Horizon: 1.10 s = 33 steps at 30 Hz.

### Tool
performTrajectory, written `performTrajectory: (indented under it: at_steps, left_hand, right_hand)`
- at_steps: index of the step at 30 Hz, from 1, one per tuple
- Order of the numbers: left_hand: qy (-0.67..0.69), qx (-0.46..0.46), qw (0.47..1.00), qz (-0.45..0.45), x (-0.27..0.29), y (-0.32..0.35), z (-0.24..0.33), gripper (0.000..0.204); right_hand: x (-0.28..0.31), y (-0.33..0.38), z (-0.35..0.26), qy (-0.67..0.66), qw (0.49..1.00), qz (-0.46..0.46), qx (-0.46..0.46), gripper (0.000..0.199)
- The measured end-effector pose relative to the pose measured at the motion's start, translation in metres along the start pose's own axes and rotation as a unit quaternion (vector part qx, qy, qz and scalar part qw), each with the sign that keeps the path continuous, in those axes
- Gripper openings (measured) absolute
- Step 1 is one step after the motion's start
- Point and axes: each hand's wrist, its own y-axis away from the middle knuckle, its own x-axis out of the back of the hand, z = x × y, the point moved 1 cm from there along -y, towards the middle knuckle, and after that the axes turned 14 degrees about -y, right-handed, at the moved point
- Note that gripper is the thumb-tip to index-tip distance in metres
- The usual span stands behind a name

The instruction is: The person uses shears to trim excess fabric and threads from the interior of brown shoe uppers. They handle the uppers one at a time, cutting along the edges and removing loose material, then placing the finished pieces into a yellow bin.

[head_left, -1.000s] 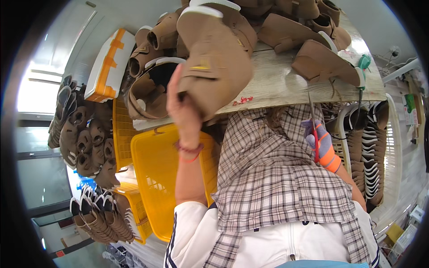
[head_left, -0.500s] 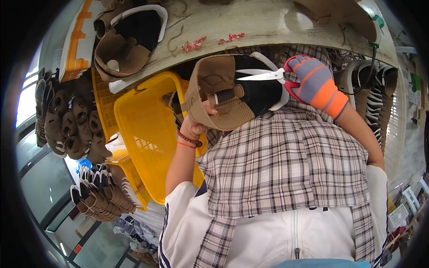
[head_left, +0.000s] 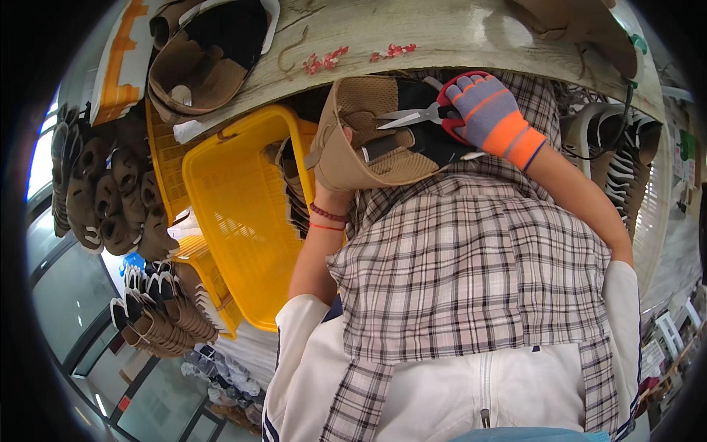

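Note:
My left hand (head_left: 331, 194) grips a tan shoe upper (head_left: 340, 163) from below and behind its left side; most of the fingers are hidden by it. The upper is turned with its mesh lining and black inner part toward me. In a grey and orange glove, my right hand (head_left: 489, 114) is closed on the red handles of a pair of scissors (head_left: 414, 118). The blades are parted and point left into the hollow of the upper, near a small tab inside. Whether they touch the material, I cannot tell.
A yellow basket (head_left: 210, 214) with several uppers stands left of my lap. Another brown upper (head_left: 199, 81) lies on the worktable (head_left: 420, 26) beside red scraps (head_left: 324, 60). Stacked uppers (head_left: 169, 313) stand at lower left, others (head_left: 615, 166) at the right.
My right hand has moved left and up, bringing the scissor blades further into the upper. My left hand has tipped the upper and lifted it slightly.

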Motion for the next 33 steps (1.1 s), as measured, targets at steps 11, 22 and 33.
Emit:
performTrajectory:
  at_steps: [11,22,33]
  left_hand:
    - [-0.011,0.026,0.998,0.058,0.025,-0.013,-0.027,0.050]
    - [-0.111,-0.007,0.993,0.041,0.016,-0.007,-0.023,0.039]
    - [-0.011,0.056,0.995,0.078,0.007,-0.005,-0.018,0.038]
  right_hand:
    - [-0.010,0.003,0.012,0.059,0.998,-0.035,-0.007,0.033]
    - [0.003,-0.002,0.005,0.000,1.000,-0.020,-0.011,0.034]
    - [0.005,0.016,0.018,-0.039,0.994,0.025,-0.104,0.040]
